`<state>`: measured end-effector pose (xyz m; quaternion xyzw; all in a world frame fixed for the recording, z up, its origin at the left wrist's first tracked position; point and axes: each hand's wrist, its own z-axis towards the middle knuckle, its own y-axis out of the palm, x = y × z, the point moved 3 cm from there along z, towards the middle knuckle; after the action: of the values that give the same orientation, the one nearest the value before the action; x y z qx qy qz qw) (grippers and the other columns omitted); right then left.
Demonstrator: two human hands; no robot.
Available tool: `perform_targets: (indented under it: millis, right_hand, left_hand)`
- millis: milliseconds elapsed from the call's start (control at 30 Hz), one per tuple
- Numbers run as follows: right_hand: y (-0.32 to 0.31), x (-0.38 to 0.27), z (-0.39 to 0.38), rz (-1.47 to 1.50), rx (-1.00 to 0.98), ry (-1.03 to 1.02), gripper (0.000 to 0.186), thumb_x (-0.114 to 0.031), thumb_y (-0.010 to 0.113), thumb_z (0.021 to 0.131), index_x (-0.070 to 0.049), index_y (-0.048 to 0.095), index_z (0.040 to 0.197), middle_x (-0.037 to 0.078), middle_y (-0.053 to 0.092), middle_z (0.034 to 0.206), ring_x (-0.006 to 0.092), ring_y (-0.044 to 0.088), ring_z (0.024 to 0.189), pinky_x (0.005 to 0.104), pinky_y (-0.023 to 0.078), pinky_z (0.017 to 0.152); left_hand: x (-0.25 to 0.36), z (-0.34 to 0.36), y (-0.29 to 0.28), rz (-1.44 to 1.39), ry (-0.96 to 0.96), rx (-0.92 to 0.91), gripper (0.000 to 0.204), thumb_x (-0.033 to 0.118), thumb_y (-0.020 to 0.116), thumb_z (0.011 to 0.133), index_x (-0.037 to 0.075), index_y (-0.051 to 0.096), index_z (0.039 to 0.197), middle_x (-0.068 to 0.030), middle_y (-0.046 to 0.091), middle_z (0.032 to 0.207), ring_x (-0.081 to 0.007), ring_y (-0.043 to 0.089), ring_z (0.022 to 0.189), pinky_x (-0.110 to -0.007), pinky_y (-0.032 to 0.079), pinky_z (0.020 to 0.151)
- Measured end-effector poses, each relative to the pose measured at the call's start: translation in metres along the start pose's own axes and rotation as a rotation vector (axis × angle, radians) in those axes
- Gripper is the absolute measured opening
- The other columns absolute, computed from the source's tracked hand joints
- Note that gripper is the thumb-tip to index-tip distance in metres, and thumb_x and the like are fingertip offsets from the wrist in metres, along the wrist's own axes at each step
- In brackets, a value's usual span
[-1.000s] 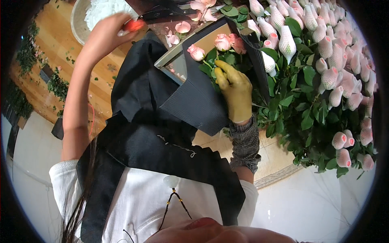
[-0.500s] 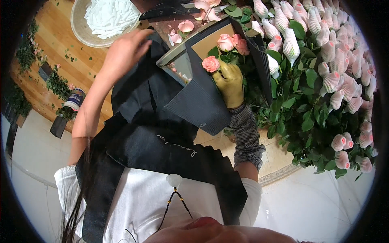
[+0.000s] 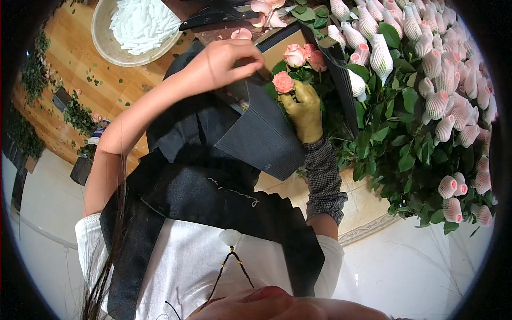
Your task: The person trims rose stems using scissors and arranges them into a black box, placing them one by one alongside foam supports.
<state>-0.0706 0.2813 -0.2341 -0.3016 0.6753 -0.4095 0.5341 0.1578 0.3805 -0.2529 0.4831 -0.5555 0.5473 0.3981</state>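
Note:
My right hand, in a yellowish glove, is closed around the stem of a pink rose, just below its bloom. Paler pink roses and green leaves lie beyond it, against a tan inner surface. Dark grey ribbed cardboard flanks them on both sides. Bare and reaching in from the left, my left hand hovers over the cardboard's left edge. Its thumb and forefinger are pinched together near the rose; anything between them is too small to make out.
At the far left stands a round bowl of white pieces. Loose pink petals lie on the table behind. Many roses in white net sleeves crowd the right side. Potted greenery stands on the wooden floor.
My left hand has moved right, from beside the bowl to above the cardboard near the roses, and its fingers have come together. The held rose has shifted slightly right.

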Motion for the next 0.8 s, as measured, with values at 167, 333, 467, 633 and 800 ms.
perform_targets:
  millis: [167, 333, 467, 633, 800]
  right_hand:
    - [-0.002, -0.002, 0.004, 0.04, -0.009, 0.157, 0.022, -0.007, 0.073, 0.075, -0.01, 0.066, 0.096, 0.007, 0.064, 0.099, 0.0261, 0.063, 0.081, 0.0381, 0.051, 0.07]
    - [-0.002, -0.002, 0.003, -0.03, 0.005, 0.122, 0.022, -0.007, 0.074, 0.075, -0.01, 0.068, 0.095, 0.005, 0.063, 0.094, 0.0252, 0.062, 0.08, 0.0366, 0.052, 0.069]
    - [-0.004, -0.003, 0.006, 0.101, -0.009, 0.248, 0.023, -0.007, 0.074, 0.075, -0.011, 0.069, 0.097, 0.004, 0.062, 0.09, 0.0241, 0.062, 0.079, 0.0357, 0.052, 0.068]
    - [-0.008, -0.008, 0.01, -0.059, -0.025, 0.157, 0.024, -0.008, 0.073, 0.076, -0.013, 0.07, 0.099, 0.004, 0.061, 0.089, 0.0236, 0.062, 0.078, 0.0352, 0.052, 0.067]
    - [-0.001, -0.004, 0.006, -0.088, 0.017, 0.164, 0.024, -0.008, 0.073, 0.076, -0.014, 0.07, 0.099, 0.003, 0.06, 0.09, 0.0232, 0.062, 0.077, 0.0345, 0.051, 0.066]
  left_hand:
    - [0.004, 0.022, 0.019, -0.093, 0.022, -0.193, 0.024, 0.023, 0.056, 0.097, 0.004, 0.069, 0.104, -0.0128, 0.067, 0.101, -0.0315, 0.066, 0.09, -0.04, 0.052, 0.081]
    - [-0.003, 0.035, 0.021, -0.115, 0.066, -0.286, 0.027, 0.024, 0.053, 0.099, 0.003, 0.07, 0.101, -0.0138, 0.068, 0.1, -0.0336, 0.066, 0.089, -0.041, 0.052, 0.08]
    - [-0.006, 0.04, 0.032, -0.179, -0.013, -0.447, 0.022, 0.017, 0.056, 0.098, -0.002, 0.066, 0.096, -0.0126, 0.066, 0.092, -0.0276, 0.064, 0.089, -0.036, 0.05, 0.083]
    - [0.006, 0.046, 0.019, -0.093, -0.035, -0.225, 0.018, 0.013, 0.061, 0.093, -0.003, 0.068, 0.089, -0.0117, 0.067, 0.086, -0.0229, 0.066, 0.088, -0.033, 0.051, 0.081]
    - [-0.013, 0.042, 0.033, -0.168, 0.006, -0.264, 0.02, 0.022, 0.063, 0.089, 0.003, 0.071, 0.088, -0.0111, 0.07, 0.088, -0.0293, 0.067, 0.08, -0.037, 0.052, 0.072]
